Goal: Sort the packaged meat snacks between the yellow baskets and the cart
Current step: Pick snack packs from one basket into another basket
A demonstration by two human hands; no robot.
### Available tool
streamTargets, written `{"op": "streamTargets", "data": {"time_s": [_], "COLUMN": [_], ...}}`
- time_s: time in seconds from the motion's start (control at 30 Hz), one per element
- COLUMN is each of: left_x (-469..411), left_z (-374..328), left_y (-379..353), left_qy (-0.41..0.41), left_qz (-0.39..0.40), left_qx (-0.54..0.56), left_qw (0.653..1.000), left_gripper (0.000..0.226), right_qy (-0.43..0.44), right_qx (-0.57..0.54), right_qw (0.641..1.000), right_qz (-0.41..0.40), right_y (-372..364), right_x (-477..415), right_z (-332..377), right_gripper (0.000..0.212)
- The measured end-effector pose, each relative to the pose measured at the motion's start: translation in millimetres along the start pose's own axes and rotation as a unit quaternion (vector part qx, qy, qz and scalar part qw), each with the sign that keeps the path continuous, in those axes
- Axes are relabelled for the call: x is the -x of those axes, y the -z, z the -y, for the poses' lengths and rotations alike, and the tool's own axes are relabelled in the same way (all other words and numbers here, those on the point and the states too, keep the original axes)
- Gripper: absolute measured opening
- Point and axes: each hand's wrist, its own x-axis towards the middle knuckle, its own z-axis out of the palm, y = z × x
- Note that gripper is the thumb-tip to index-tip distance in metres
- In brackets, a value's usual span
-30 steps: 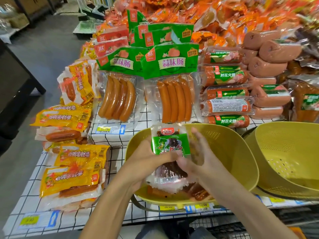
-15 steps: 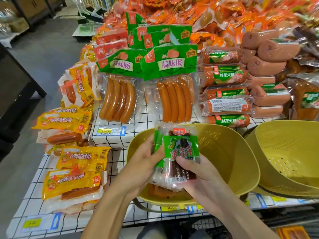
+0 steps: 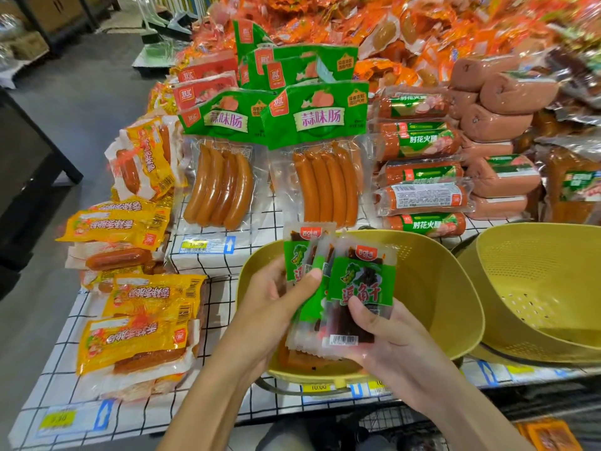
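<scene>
Fanned out now: the front green snack packet (image 3: pixel 361 281) has slid right off the stack (image 3: pixel 302 255), above the near yellow basket (image 3: pixel 455 288). The right hand (image 3: pixel 387 336) pinches its barcode end, thumb curled on top, while the left hand (image 3: pixel 276 294) clamps the rest. Best to peel one cleanly, left thumb pinning the others. The packets run lengthwise near-to-far, red logo end pointing far.

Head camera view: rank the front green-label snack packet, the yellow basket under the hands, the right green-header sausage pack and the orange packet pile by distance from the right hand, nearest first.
1. green-label snack packet, gripped in the right hand.
2. yellow basket, directly beneath.
3. green-header sausage pack, just behind that basket.
4. orange packet pile, at the far back.
</scene>
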Motion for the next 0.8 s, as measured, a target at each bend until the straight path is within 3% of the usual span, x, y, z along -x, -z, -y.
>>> {"op": "streamTargets", "data": {"time_s": [0.2,0.47,0.67,0.73,0.8], "left_x": [1,1,7,8,10], "left_z": [-1,4,3,3,1], "left_y": [3,-9,-7,-8,-18], "left_qy": [0.093,-0.012,0.074,0.054,0.008], "left_qz": [0.067,-0.085,0.000,-0.008,-0.042], "left_qx": [-0.013,-0.008,0.024,-0.006,-0.039], "left_qw": [0.993,0.996,0.997,0.999,0.998], "left_gripper": [0.040,0.019,0.041,0.038,0.021], "right_qy": [-0.015,-0.008,-0.017,-0.014,-0.006], "right_qx": [0.013,-0.003,-0.047,-0.047,-0.040], "right_qw": [1.000,1.000,0.998,0.998,0.998], "right_qz": [0.003,-0.009,-0.043,-0.040,-0.040], "right_y": [6,9,11,9,7], "right_x": [3,4,13,15,17], "right_z": [8,9,9,9,10], "right_gripper": [0.031,0.044,0.048,0.048,0.042]}}
